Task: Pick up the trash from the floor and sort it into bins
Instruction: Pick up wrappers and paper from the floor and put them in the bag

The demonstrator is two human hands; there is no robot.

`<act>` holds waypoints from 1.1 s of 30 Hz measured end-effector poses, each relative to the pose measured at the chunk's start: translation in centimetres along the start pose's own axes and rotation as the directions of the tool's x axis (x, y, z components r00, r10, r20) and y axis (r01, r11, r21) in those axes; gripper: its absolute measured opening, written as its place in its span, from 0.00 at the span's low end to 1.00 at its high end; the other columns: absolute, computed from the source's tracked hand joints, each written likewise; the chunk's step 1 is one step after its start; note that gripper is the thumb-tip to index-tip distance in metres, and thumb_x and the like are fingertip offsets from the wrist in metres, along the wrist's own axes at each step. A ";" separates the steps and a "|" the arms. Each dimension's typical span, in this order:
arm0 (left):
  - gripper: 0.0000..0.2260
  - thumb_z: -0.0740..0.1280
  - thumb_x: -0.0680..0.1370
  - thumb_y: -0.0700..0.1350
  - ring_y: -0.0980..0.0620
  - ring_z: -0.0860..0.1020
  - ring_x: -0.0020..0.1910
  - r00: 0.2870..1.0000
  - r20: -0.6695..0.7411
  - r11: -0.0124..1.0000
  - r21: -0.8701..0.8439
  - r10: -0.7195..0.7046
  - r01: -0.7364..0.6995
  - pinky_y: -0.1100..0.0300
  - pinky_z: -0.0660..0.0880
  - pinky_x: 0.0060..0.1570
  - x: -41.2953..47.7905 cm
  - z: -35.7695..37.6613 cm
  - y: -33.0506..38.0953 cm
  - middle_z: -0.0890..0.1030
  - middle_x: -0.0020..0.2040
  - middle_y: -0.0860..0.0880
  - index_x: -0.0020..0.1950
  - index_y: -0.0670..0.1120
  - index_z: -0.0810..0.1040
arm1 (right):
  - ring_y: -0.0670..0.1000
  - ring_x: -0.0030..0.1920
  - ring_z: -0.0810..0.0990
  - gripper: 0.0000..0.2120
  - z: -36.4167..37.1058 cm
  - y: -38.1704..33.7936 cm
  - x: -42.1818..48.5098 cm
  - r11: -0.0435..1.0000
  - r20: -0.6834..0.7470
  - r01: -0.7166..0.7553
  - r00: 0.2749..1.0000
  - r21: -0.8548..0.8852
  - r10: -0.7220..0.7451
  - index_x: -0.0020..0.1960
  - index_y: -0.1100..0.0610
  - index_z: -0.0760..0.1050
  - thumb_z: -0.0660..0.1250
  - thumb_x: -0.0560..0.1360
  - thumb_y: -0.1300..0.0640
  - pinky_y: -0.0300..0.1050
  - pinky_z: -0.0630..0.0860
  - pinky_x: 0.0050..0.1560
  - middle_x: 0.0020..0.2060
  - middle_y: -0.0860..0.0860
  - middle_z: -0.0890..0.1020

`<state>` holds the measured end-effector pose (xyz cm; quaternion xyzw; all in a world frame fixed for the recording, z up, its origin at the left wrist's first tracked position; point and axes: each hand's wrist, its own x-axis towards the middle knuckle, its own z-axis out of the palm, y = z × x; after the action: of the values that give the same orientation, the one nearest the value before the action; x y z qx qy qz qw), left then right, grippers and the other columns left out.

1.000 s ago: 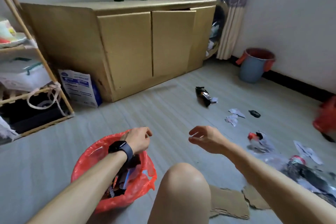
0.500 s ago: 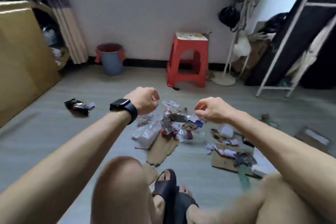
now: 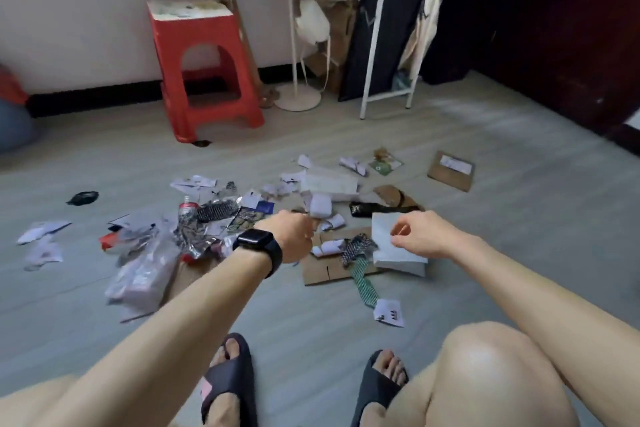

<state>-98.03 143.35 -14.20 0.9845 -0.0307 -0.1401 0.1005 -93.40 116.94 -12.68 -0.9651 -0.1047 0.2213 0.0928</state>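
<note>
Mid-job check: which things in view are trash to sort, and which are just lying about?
For the job: paper scraps, flat cardboard, clear plastic bag, white packet, striped strip, brown parcel, black wrapper.
Just standing about: red stool, coat stand, white rack.

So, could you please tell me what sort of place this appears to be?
Probably a lived-in room at home, perhaps a bedroom: a red plastic stool by the wall, a white coat stand hung with bags, and a grey plank floor strewn with trash.
</note>
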 end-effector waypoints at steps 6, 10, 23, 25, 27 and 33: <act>0.15 0.62 0.78 0.48 0.44 0.77 0.59 0.971 0.238 0.999 -0.034 0.031 -0.024 0.54 0.76 0.55 7.5 9.9 2.3 0.78 0.62 0.47 0.64 0.54 0.76 | 0.50 0.56 0.80 0.13 9.9 8.3 5.3 0.977 0.188 -0.172 0.971 0.126 0.147 0.58 0.51 0.80 0.70 0.74 0.50 0.40 0.75 0.57 0.56 0.50 0.83; 0.16 0.62 0.77 0.47 0.43 0.75 0.61 0.943 0.332 1.000 -0.023 0.026 -0.020 0.51 0.76 0.57 11.7 15.4 3.2 0.75 0.64 0.46 0.66 0.51 0.74 | 0.52 0.61 0.79 0.22 16.3 10.7 7.9 0.953 0.315 -0.264 0.926 0.152 0.206 0.67 0.52 0.74 0.67 0.74 0.49 0.42 0.73 0.57 0.62 0.52 0.81; 0.29 0.69 0.76 0.58 0.41 0.73 0.60 0.938 0.202 0.884 -0.326 -0.280 0.334 0.46 0.77 0.50 21.0 31.2 7.2 0.67 0.62 0.46 0.71 0.48 0.64 | 0.60 0.53 0.79 0.14 28.3 13.2 14.9 0.917 0.215 -0.341 0.930 0.208 0.297 0.60 0.49 0.70 0.68 0.78 0.46 0.49 0.75 0.53 0.57 0.51 0.69; 0.24 0.67 0.78 0.56 0.40 0.73 0.59 0.943 0.178 0.899 -0.293 -0.282 0.325 0.46 0.77 0.49 21.4 31.8 7.3 0.68 0.63 0.45 0.69 0.48 0.67 | 0.60 0.50 0.79 0.13 28.9 13.4 15.2 0.911 0.173 -0.326 0.941 0.251 0.290 0.56 0.49 0.71 0.69 0.77 0.46 0.49 0.76 0.50 0.54 0.51 0.70; 0.18 0.65 0.80 0.55 0.40 0.74 0.58 0.949 0.169 0.898 -0.315 -0.266 0.308 0.47 0.76 0.49 21.5 32.1 7.2 0.71 0.64 0.45 0.67 0.47 0.72 | 0.60 0.48 0.78 0.12 29.4 13.5 15.2 0.909 0.141 -0.313 0.949 0.277 0.284 0.55 0.50 0.72 0.70 0.76 0.46 0.51 0.77 0.48 0.54 0.50 0.69; 0.11 0.62 0.80 0.57 0.43 0.80 0.50 0.941 0.163 0.839 -0.427 -0.295 0.337 0.52 0.77 0.43 20.5 30.2 4.9 0.82 0.51 0.50 0.57 0.52 0.76 | 0.61 0.45 0.80 0.11 30.2 13.4 14.4 0.926 0.066 -0.242 0.970 0.288 0.233 0.55 0.52 0.74 0.70 0.77 0.49 0.54 0.78 0.44 0.55 0.51 0.69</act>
<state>-87.09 131.06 -47.10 0.9186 0.1606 -0.2028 0.2987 -92.03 111.55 -48.27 -0.9425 0.0456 0.2589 0.2062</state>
